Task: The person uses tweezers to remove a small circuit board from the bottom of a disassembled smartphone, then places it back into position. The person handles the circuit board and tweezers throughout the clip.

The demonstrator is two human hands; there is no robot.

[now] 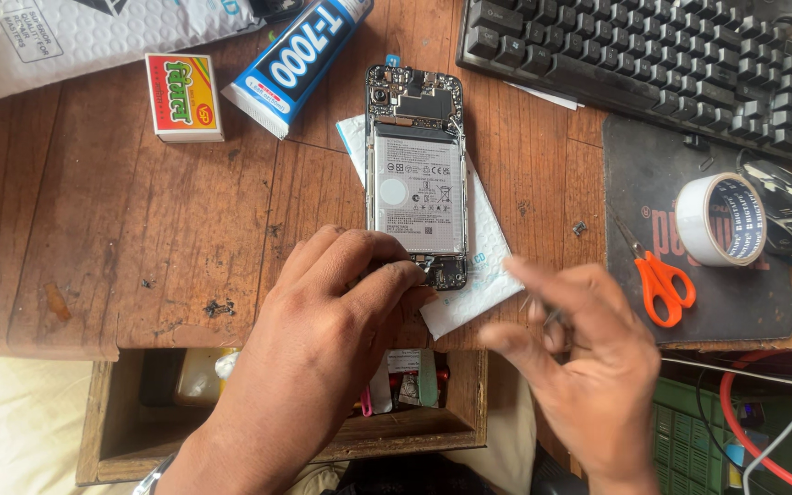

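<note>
Fingertips of left hand (341, 293) press opened phone (416, 174); right hand (579, 339), blurred, pinches thin metal tool (552, 318).

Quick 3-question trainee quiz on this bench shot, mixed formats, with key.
1. True or false: the opened phone lies with its battery showing.
2. Which hand presses on the phone's lower end: left hand or right hand?
3. The orange-handled scissors lie: A) on the dark mat B) in the drawer C) on the keyboard.

Key: 1 true; 2 left hand; 3 A.
</note>
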